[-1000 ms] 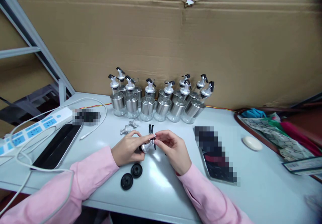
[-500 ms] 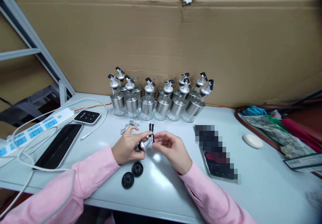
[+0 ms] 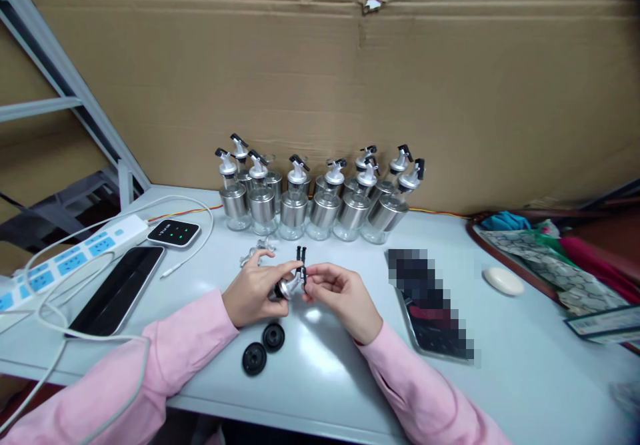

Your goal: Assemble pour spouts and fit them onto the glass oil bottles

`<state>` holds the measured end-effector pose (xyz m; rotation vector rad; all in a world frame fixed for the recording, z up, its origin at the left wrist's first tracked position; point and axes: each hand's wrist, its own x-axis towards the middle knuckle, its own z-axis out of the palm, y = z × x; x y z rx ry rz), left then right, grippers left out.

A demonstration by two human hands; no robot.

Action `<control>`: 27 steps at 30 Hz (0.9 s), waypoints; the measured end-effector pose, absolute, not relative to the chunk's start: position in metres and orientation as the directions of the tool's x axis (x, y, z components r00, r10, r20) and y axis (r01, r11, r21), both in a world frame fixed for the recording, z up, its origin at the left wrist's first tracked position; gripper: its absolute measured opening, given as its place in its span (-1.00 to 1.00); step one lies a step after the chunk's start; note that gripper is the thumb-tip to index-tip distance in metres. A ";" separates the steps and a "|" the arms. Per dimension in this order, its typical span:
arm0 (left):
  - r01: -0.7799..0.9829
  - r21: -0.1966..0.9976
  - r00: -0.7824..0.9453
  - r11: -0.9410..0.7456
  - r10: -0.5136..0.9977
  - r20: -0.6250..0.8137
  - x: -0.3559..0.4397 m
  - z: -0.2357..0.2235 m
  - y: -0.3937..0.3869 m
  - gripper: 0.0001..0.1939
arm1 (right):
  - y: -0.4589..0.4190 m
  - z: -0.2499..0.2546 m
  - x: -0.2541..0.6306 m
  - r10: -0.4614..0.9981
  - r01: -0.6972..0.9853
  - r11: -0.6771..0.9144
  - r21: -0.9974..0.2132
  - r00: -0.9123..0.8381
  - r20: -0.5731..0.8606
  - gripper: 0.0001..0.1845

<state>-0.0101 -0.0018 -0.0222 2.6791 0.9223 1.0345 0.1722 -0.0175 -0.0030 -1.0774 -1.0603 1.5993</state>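
Our left hand grips a silver pourer top in front of the bottle row, apparently steadying it while our right hand pinches a small black lever at its spout. Between hands and row, loose silver tops and black levers lie within easy reach. Farthest in front of the row, two black discs lie flat, likely parked clear of our fingers.

Black-faced device: bears small white characters, unreadable; beyond and left of left hand
Flat box: shows faint print, too blurred to read; well right of right hand
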 end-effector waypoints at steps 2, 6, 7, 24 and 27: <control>0.497 0.317 0.581 -0.808 0.581 0.569 -0.010 -0.023 -0.002 -0.41 | -0.017 -0.005 0.172 0.954 -0.238 -0.241 -0.941 -0.239 -0.184 -0.71; 0.492 0.319 0.580 -0.810 0.578 0.574 -0.010 -0.026 -0.001 -0.39 | -0.015 -0.010 0.174 0.920 -0.280 -0.296 -0.913 -0.342 -0.193 -0.66; 0.491 0.314 0.579 -0.812 0.574 0.579 -0.010 -0.027 0.000 -0.38 | -0.014 -0.012 0.175 0.910 -0.293 -0.314 -0.903 -0.363 -0.199 -0.65; 0.459 0.321 0.531 -0.829 0.545 0.649 -0.009 -0.025 -0.002 -0.49 | -0.016 -0.009 0.171 0.920 -0.269 -0.208 -0.940 -0.380 -0.095 -0.70; 0.474 0.318 0.526 -0.821 0.554 0.645 -0.010 -0.026 -0.002 -0.47 | -0.017 -0.009 0.171 0.941 -0.281 -0.203 -0.938 -0.322 -0.108 -0.66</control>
